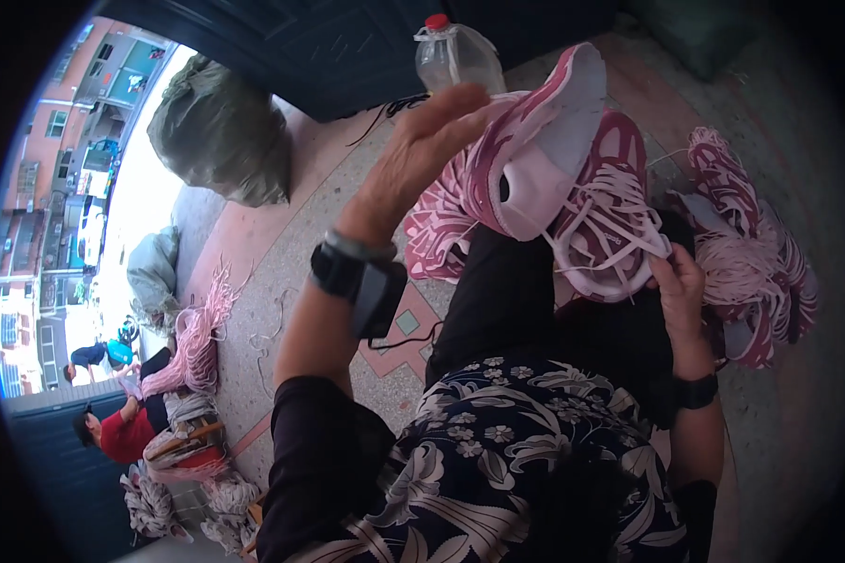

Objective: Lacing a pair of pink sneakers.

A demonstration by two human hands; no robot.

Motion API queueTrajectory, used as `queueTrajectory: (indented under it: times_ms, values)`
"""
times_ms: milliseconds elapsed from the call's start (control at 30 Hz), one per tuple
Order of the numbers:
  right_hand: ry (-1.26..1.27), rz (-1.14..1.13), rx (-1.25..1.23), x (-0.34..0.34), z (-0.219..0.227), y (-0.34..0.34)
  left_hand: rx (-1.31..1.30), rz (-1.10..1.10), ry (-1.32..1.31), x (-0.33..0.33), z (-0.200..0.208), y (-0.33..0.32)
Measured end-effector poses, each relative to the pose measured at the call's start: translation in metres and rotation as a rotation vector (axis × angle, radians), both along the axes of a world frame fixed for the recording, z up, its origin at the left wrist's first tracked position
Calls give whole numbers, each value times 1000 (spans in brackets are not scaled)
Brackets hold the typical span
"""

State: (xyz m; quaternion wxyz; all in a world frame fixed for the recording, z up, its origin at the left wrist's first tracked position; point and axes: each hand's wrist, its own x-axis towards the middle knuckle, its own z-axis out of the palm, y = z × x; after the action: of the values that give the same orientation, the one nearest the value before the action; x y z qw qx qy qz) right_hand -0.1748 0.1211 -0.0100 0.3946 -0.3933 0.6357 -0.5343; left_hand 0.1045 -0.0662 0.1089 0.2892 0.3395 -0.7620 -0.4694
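Note:
A pink-and-white shoe upper (pixel 542 180) is tilted up above my knees. My left hand (pixel 422 150) is at its left edge; the fingers reach behind it, hiding their tips and thumb. Beside it, a darker pink shoe upper (pixel 613 188) with white laces (pixel 620 208) crossing its front lies over my right thigh. My right hand (pixel 681 281) pinches the pale collar edge of this laced upper. Under my left hand, more pink patterned uppers (pixel 435 239) are bunched against my left leg.
Bundled pink uppers with loose laces (pixel 746 253) lie on the floor at right. A clear plastic jug with a red cap (pixel 455 61) stands ahead, near a dark door (pixel 329 47). Large sacks (pixel 221 131) stand at left. Farther left, a person in red (pixel 130 430) sits by more bundles.

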Motion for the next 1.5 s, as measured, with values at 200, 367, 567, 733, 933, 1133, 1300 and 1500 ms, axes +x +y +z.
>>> queueTrajectory:
  times_ms: [200, 367, 567, 733, 933, 1133, 1300, 1500]
  values:
    - [-94, 66, 17, 6, 11, -2, 390, 185, -34, 58, -88, 53]
    - [-49, 96, -11, 3, 9, -1, 512, 133, 347, 35, -97, 77]
    - [-112, 101, -2, -1, 10, 2, 451, 133, 297, 14, -64, 84]
    - [-203, 164, -12, 3, 10, -3, -246, -143, -169, 6, -46, 120]
    - [-242, 289, 5, -8, -3, 0, -494, -432, -193, -57, -46, 135]
    - [114, -43, -130, 2, 28, 13, -497, -489, -493, -110, -73, 135]
    - [719, 134, -325, 9, 48, 9, -518, -664, -429, -116, -77, 128]
    - [923, 138, -333, 6, 31, 11, -408, -811, 39, -84, -30, 103]
